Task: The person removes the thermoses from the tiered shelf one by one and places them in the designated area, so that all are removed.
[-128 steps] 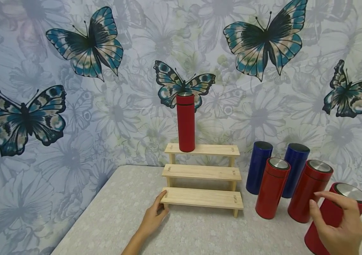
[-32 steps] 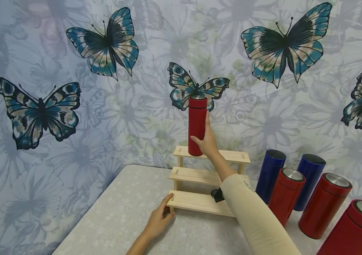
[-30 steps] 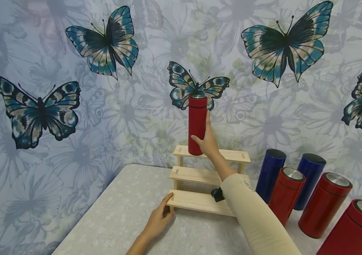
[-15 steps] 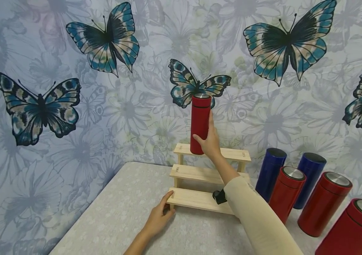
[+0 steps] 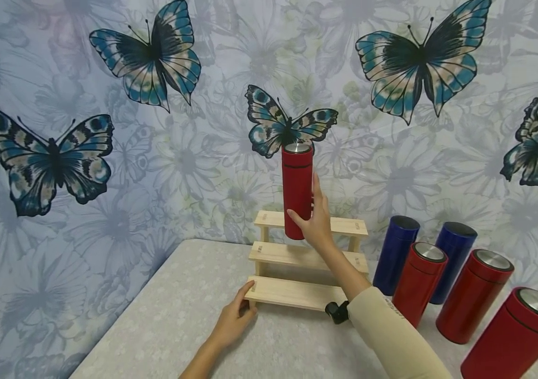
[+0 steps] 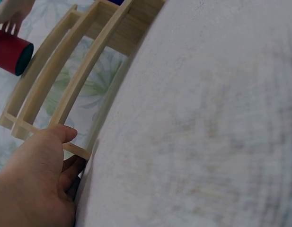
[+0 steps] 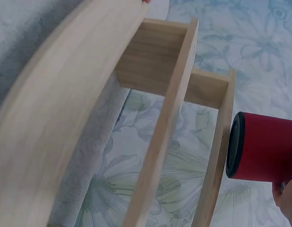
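Observation:
My right hand (image 5: 318,225) grips a red thermos (image 5: 297,189) with a black ring and steel lid top. It is upright in the head view, and its base overlaps the front edge of the top step of a three-step wooden display stand (image 5: 292,292). In the right wrist view the thermos's dark base (image 7: 234,145) is close to the top step's edge; whether they touch I cannot tell. My left hand (image 5: 232,320) pinches the left end of the bottom step. In the left wrist view its thumb side lies over the stand's corner, other fingers partly underneath.
Right of the stand stand two blue thermoses (image 5: 395,255) (image 5: 452,261) and three red ones (image 5: 419,284) (image 5: 474,296) (image 5: 515,334). A black wrist device (image 5: 337,312) is at my right cuff. A butterfly-patterned backdrop (image 5: 179,173) rises behind the pale tablecloth (image 5: 155,310).
My right hand went from beside the nearest red thermos to the one on the top step, gripped it, and has drawn it off towards me. The left hand stays at the stand's corner.

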### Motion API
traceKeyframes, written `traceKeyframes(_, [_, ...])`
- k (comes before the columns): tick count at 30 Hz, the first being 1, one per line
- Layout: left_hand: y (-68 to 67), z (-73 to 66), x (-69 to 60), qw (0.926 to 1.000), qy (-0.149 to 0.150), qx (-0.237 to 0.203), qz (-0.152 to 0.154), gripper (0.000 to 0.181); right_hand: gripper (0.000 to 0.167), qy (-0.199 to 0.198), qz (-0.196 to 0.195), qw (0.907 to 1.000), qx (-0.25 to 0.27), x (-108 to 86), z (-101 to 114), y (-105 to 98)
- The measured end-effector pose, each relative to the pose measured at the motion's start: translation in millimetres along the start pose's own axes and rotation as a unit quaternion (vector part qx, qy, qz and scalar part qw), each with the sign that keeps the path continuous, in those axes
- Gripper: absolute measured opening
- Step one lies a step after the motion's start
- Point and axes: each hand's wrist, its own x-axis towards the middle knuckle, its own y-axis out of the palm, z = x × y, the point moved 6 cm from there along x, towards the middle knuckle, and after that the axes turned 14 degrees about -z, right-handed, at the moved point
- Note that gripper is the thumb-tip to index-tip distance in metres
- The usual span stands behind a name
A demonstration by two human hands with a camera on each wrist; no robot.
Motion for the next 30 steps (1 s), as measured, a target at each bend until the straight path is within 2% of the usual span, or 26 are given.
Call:
traceKeyframes(4, [-0.6,-0.8,2.2,1.0,-0.002,-0.001,0.001,0.063,0.096,-0.017,-0.015,0.9989,0.04,-15.7,10.2,-19.6])
traceKeyframes(6, [-0.8,-1.0,2.3,1.0,-0.002,0.0,0.0,0.063,0.096,-0.018,-0.025,0.9962,0.081,-24.4,18.1,-32.7])
traceKeyframes(10, [-0.7,-0.9,1.4,0.9999,0.004,0.004,-0.009,0.063,0.101,-0.03,-0.048,0.9855,0.16,-41.5,48.1,-66.3])
traceKeyframes(12, [-0.6,-0.4,1.0,0.9999,0.004,0.006,-0.011,0.063,0.104,-0.043,-0.053,0.9813,0.18,-48.7,63.1,-84.3])
traceKeyframes(15, [-0.1,0.0,0.8,0.9999,0.004,0.006,-0.009,0.063,0.109,-0.07,-0.054,0.9806,0.175,-58.4,76.0,-110.9])
traceKeyframes(22, [0.2,-1.4,1.9,1.0,0.0,0.004,-0.005,0.064,0.105,-0.117,-0.066,0.9833,0.123,-84.6,61.4,-164.2])
traceKeyframes(24, [0.1,-2.3,1.5,1.0,-0.002,0.005,-0.005,0.064,0.105,-0.112,-0.066,0.9843,0.119,-93.3,61.9,-177.4])
traceKeyframes(27, [0.2,-3.3,0.9,1.0,-0.005,0.004,-0.003,0.065,0.108,-0.096,-0.068,0.9824,0.145,-104.3,64.9,-197.2])
traceKeyframes(30, [0.4,-3.5,1.1,1.0,-0.006,0.001,-0.001,0.065,0.106,-0.086,-0.076,0.975,0.19,-112.3,67.0,-217.1])
